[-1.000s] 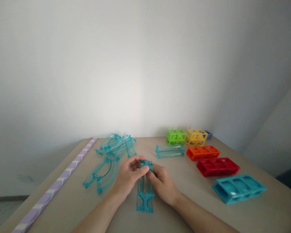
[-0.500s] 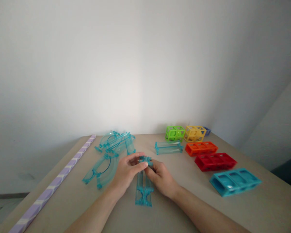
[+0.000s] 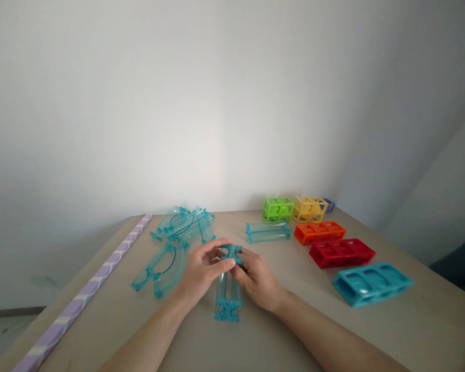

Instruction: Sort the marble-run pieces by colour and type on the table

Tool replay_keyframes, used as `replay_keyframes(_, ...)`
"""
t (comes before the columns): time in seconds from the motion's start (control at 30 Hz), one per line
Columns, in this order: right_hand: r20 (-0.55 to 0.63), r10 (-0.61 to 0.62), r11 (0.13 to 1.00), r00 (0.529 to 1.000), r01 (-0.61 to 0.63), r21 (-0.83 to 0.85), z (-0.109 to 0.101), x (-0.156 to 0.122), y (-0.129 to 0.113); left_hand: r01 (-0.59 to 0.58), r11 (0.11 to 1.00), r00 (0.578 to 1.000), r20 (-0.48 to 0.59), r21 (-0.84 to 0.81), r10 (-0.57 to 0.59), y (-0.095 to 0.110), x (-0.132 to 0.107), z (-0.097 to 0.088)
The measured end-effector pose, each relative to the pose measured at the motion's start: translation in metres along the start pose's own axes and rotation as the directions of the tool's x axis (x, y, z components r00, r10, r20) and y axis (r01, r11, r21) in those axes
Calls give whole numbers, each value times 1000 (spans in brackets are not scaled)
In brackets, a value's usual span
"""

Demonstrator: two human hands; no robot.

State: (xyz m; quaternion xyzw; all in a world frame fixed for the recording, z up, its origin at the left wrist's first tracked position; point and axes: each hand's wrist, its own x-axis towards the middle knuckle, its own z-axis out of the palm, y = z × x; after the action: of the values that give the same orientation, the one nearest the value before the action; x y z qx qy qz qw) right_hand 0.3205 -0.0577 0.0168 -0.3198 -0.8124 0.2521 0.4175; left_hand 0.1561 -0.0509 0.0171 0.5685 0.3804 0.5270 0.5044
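A clear teal straight track piece (image 3: 228,297) lies on the tan table (image 3: 279,336), its length pointing away from me. My left hand (image 3: 202,270) and my right hand (image 3: 257,278) meet at its far end, both with fingers pinched on the teal connector end (image 3: 231,253). The near end of the piece rests on the table. A curved teal track piece (image 3: 160,264) lies just left of my left hand.
More clear teal track pieces (image 3: 186,226) are piled at the back left, and one straight piece (image 3: 268,232) lies behind my hands. Green (image 3: 278,208), yellow (image 3: 309,208), orange (image 3: 319,232), red (image 3: 341,252) and teal (image 3: 372,282) blocks line the right side. A purple strip (image 3: 85,292) runs along the left edge.
My hands stay pinched on the far end of the straight track piece. The whole view has drifted slightly, so everything sits a little higher and further left in the picture.
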Motion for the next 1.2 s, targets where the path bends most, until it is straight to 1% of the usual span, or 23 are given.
replay_keyframes(0.07, -59, -1, 998, 998, -2, -59, 0, -1, 0, -53, 998, 998, 34, -32, 54, 1, -1, 1)
replay_keyframes(0.13, -137, -6, 993, 991, -11, -121, 1, -1, 1, -84, 992, 996, 35, -94, 88, 1, -3, 1)
replay_keyframes(0.2, -209, -23, 987, 978, -12, -163, 1, -2, 3, -78, 982, 996, 23, -171, 83, 2, -3, 1)
replay_keyframes(0.27, -253, -43, 985, 966, -1, -172, 0, -2, 4, -54, 970, 998, 19, -236, 60, 2, -3, 2)
replay_keyframes(0.43, -258, -74, 988, 963, 35, -150, -1, -3, 4, -14, 948, 998, 49, -318, 31, 0, -1, 2)
replay_keyframes(0.63, -282, -64, 986, 957, 16, -168, -3, -3, 6, -16, 948, 998, 48, -319, 33, 0, -1, 2)
replay_keyframes(0.77, -260, -130, 978, 957, 80, -193, -1, -3, 4, 14, 933, 1000, 3, -360, -14, 1, 1, 2)
replay_keyframes(0.87, -226, -192, 964, 955, 141, -225, -1, -2, 2, 76, 952, 994, -53, -297, -96, -6, 3, 1)
replay_keyframes(0.93, -180, -190, 949, 965, 133, -287, -1, -2, 1, 134, 971, 987, -60, -196, -148, -12, 5, 1)
replay_keyframes(0.97, -149, -169, 934, 974, 110, -340, -1, -1, 1, 158, 978, 985, -54, -135, -166, -14, 6, 1)
replay_keyframes(1.0, -118, -135, 910, 984, 76, -407, -2, -1, 1, 175, 982, 983, -46, -73, -178, -16, 7, 1)
replay_keyframes(1.07, -63, -41, 836, 997, 0, -548, -4, 0, 2, 185, 982, 982, -32, 42, -184, -18, 9, 2)
replay_keyframes(1.13, -34, 60, 758, 998, -67, -649, -6, 0, 2, 180, 978, 984, -30, 106, -178, -18, 10, 3)
replay_keyframes(1.2, -38, 146, 700, 989, -130, -702, -9, 0, 0, 180, 973, 984, -45, 143, -175, -18, 10, 3)
